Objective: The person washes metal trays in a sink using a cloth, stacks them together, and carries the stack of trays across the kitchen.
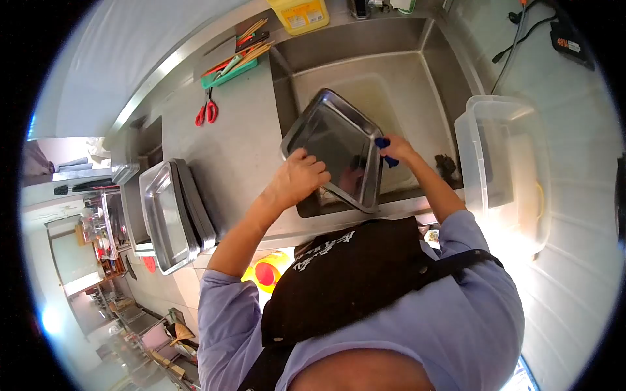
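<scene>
A rectangular stainless steel tray is held tilted over the left side of the metal sink. My left hand is closed on the tray's near-left edge, its fingertips over the rim. At the opposite side, my right hand grips a dark blue cloth and presses it against the tray's right rim. Most of the cloth is hidden by the fingers. Dull reflections show on the tray's flat bottom.
Several steel trays are stacked at the counter's left end. Red-handled scissors lie near a green basket of chopsticks and tools. A yellow container stands behind the sink. A clear plastic bin is at the right. Dark scraps lie in the sink.
</scene>
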A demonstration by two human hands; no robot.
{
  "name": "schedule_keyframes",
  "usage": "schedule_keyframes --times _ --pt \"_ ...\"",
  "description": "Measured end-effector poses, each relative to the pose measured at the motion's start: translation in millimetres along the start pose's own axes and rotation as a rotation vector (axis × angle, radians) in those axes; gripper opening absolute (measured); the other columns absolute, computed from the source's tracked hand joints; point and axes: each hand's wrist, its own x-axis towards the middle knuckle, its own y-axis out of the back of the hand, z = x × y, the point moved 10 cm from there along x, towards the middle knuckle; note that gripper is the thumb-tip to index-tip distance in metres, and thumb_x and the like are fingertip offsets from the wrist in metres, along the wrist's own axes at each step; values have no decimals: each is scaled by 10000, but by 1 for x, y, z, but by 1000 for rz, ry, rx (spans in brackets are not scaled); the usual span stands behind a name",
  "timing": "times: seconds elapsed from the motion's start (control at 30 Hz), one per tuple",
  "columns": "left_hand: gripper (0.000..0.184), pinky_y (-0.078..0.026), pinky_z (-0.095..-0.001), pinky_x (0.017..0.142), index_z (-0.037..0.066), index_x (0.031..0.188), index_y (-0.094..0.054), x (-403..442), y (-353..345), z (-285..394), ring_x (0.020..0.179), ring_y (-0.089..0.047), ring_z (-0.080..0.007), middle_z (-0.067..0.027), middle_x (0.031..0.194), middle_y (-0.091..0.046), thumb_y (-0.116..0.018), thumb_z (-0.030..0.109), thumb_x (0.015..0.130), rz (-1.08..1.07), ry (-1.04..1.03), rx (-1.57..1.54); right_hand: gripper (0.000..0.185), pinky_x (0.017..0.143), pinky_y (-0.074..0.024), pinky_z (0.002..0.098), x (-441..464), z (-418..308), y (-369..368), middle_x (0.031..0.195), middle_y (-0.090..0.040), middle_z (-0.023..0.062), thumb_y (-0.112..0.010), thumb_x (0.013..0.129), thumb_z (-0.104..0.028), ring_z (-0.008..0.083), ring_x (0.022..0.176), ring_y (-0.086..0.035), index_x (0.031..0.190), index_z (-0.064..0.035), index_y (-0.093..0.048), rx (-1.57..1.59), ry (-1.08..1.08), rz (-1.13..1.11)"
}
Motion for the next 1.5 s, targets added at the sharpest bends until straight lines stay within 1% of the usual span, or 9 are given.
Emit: schedule_keyframes --times 0.17,0.4,0.43,0.53,0.67,0.83,1.03,1.33,1.5 --pt "139 -245 -482 1077 183 807 -623 2 -14 -26 1120 -488 -215 -37 1016 -556 -646 172 670 7 -8 46 592 802 -495 412 1 -4 -56 1028 -631 200 -721 695 -263 358 932 -613 1178 -7 -494 -359 14 72" --pt "257 -243 -435 1100 162 857 -676 -23 -79 -99 1326 -274 -374 -96 1462 -301 -588 -36 718 283 590 -421 487 841 -474 427 18 36 -86 1063 -612 229 -665 742 -219 384 973 -593 1148 8 -520 -475 -122 17" --pt "440 -266 -397 1089 145 1098 -624 -19 -81 -96 1327 -262 -401 -139 1488 -246 -493 -104 759 377 525 -585 481 845 -473 420 21 32 -88 1067 -613 223 -666 742 -219 374 975 -595 1145 1 -526 -394 -113 -9" --pt "537 -283 -377 1073 120 1365 -400 -31 -109 -92 1318 -316 -325 -170 1474 -259 -414 -56 858 598 857 -781 463 860 -465 396 24 4 -80 1073 -619 204 -670 741 -208 339 978 -602 1150 -30 -544 -127 -1 -25" --pt "496 -350 -325 995 88 1432 -240 -31 -210 -63 1204 -416 -201 -106 1378 -376 -385 233 981 555 1164 -1918 471 883 -441 410 -14 -118 -44 1093 -605 176 -649 772 -125 338 1004 -570 1221 -71 -514 264 335 267" --pt "741 -432 -284 808 68 1404 -222 3 -163 -54 967 -491 -159 -82 1125 -492 -648 116 800 472 970 -1687 554 947 -393 437 -16 -196 -36 1212 -535 139 -637 736 -115 339 1103 -485 1271 -135 -495 -75 808 557" --pt "761 -444 -319 831 61 1402 -240 -10 -187 -61 968 -524 -204 -99 1120 -523 -584 6 726 446 1124 -1848 497 931 -396 488 22 -146 -40 1241 -514 117 -508 823 -100 322 1161 -467 1291 -265 -494 -409 679 551" --pt "884 -413 -371 911 99 1466 -96 -17 -198 -63 1138 -455 -231 -125 1302 -442 -685 237 821 514 1230 -1974 407 879 -450 435 114 20 -30 1113 -606 174 -533 834 -183 358 1011 -577 1237 -126 -553 -364 -188 237" --pt "759 -436 -400 885 144 1444 -160 -19 -215 -60 1087 -486 -249 -118 1239 -473 -643 191 861 578 1338 -1945 456 871 -458 394 64 -67 -51 1103 -620 177 -622 741 -107 344 1014 -593 1190 -71 -556 62 215 142"
